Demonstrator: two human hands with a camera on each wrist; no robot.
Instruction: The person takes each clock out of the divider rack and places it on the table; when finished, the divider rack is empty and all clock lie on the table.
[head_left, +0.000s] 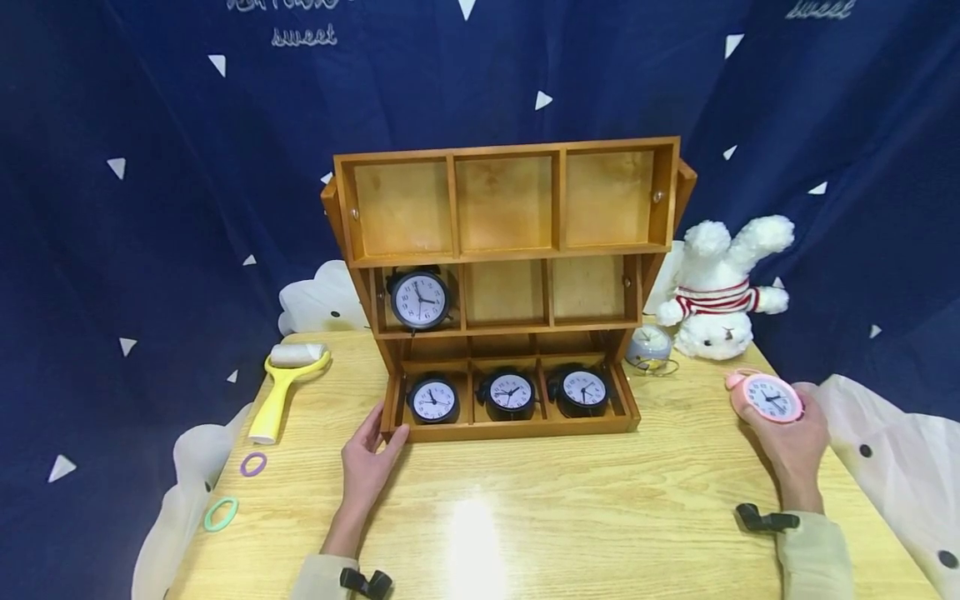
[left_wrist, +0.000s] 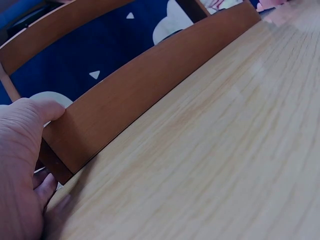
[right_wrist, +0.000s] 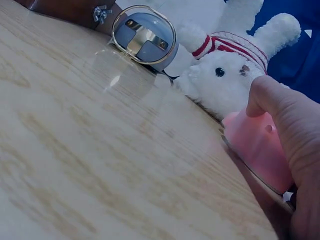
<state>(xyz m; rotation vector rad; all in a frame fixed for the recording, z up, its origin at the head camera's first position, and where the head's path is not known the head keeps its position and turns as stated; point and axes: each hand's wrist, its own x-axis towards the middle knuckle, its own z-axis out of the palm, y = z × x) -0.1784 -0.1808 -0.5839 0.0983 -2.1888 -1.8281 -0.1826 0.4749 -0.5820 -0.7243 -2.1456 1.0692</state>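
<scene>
Right fingers (right_wrist: 267,96) grasp the pink clock (head_left: 772,397) near the toy rabbit (head_left: 712,336); left fingers (left_wrist: 47,110) grip a corner of the shelf (head_left: 510,431), where a hard tug could tip out the middle-row black clock (head_left: 420,300)

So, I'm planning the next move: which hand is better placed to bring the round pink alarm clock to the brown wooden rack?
Probably the right hand: it holds the pink clock, while the left hand grips the lower left corner of the rack.

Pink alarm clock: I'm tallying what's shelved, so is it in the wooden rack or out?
Out. The right hand grips the pink alarm clock at the right side of the table, apart from the wooden rack.
</scene>
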